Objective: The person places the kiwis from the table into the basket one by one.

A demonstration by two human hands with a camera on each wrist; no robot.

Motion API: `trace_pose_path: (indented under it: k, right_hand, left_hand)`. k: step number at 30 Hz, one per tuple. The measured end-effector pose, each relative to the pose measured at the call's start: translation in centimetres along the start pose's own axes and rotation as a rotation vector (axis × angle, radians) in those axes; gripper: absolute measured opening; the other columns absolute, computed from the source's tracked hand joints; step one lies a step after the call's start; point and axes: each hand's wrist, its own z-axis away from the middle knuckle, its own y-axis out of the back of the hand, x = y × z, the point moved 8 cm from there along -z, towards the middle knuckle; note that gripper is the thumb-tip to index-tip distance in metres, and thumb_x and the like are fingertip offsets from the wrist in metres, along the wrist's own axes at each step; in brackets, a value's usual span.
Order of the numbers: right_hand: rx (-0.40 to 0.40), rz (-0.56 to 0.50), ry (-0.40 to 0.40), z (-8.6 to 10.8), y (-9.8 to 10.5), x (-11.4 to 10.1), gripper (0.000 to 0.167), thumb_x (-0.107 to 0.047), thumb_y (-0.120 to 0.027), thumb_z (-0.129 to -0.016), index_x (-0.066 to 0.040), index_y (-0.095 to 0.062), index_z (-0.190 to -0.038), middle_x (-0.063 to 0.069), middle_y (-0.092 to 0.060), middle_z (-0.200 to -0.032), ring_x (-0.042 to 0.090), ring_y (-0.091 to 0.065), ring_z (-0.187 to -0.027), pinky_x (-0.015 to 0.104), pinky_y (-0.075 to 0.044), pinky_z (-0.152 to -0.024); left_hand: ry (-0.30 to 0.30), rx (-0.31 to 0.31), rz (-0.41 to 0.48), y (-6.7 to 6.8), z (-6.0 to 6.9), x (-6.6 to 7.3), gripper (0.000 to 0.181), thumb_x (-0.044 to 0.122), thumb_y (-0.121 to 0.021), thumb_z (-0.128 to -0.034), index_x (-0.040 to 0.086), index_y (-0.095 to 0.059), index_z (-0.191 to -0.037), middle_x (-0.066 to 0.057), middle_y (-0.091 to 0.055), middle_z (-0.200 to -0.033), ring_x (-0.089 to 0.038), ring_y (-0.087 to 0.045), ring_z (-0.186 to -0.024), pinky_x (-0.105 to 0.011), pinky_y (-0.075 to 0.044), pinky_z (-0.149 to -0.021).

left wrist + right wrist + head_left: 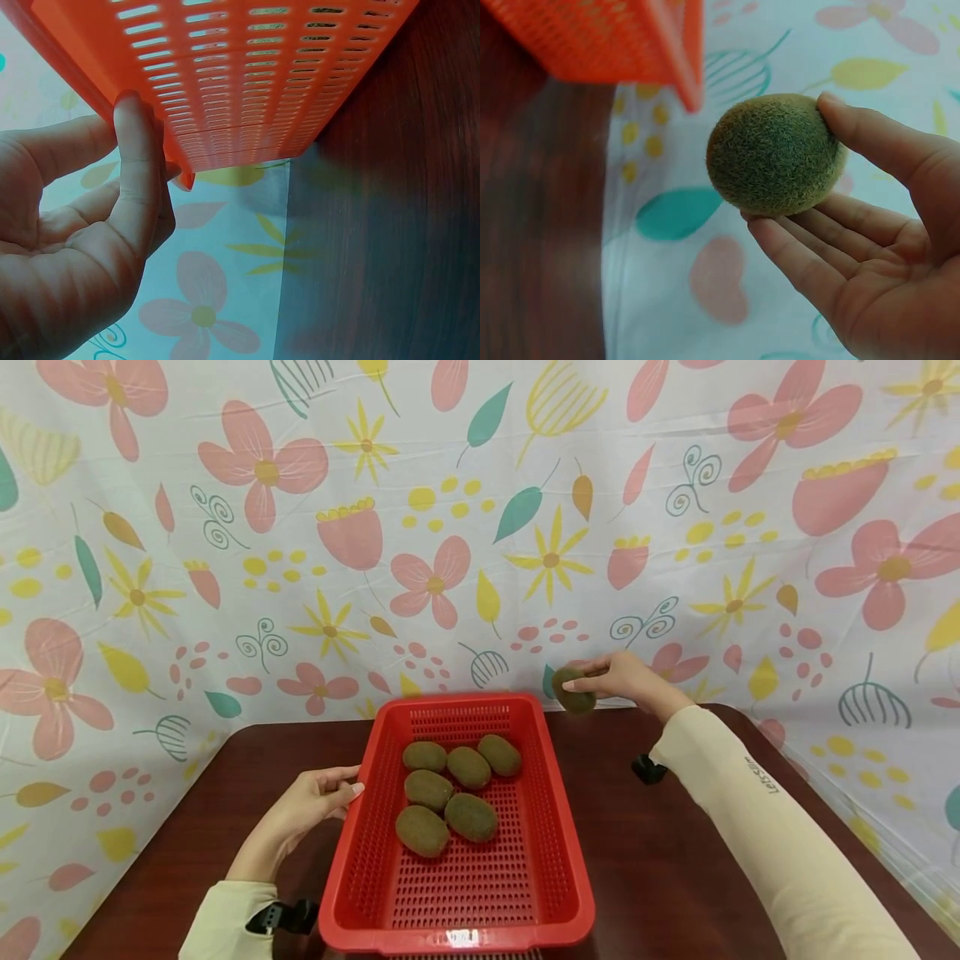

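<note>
A red plastic basket (352, 868) with slotted walls stands on the table, and several brown kiwis (470, 817) lie in its far and middle part. My left hand (307, 810) grips the basket's left rim. In the left wrist view the fingers of that left hand (112, 195) bend at the rim, above the slotted wall. Off the basket's far right corner, my right hand (618, 681) holds one kiwi (573, 691) in the air. Close up in the right wrist view, this fuzzy kiwi (776, 154) is pinched between the thumb and fingertips of the right hand (877, 232).
The dark brown table (645, 860) extends on both sides of the basket. Behind it hangs a white cloth (465, 468) printed with flowers and leaves. Each wrist carries a small black camera, such as the one at the left cuff (281, 918).
</note>
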Motion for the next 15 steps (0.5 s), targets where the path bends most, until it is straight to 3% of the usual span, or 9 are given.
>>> trace_pose_path:
  k: [6, 15]
  right_hand:
    - [-0.026, 0.003, 0.006, -0.1, -1.2, -3.0, 0.071, -0.046, -0.077, -0.078, -0.003, -0.058, -0.132, 0.017, -0.059, -0.127, 0.024, -0.067, -0.101, 0.041, -0.05, -0.093]
    - [-0.095, 0.05, 0.085, -0.5, -4.4, -7.3, 0.067, -0.047, -0.078, -0.076, -0.008, -0.063, -0.128, 0.011, -0.065, -0.119, 0.021, -0.069, -0.094, 0.04, -0.052, -0.089]
  left_hand:
    - [-0.002, -0.005, -0.003, 0.0, 0.1, 0.0, 0.055, 0.018, -0.059, -0.0967, -0.01, -0.04, -0.14, -0.017, -0.067, -0.099, -0.027, -0.069, -0.08, -0.042, -0.056, -0.08]
    - [0.012, -0.007, -0.004, 0.1, 0.0, -0.1, 0.056, 0.02, -0.059, -0.0967, -0.01, -0.04, -0.14, -0.016, -0.067, -0.1, -0.028, -0.069, -0.08, -0.043, -0.056, -0.081]
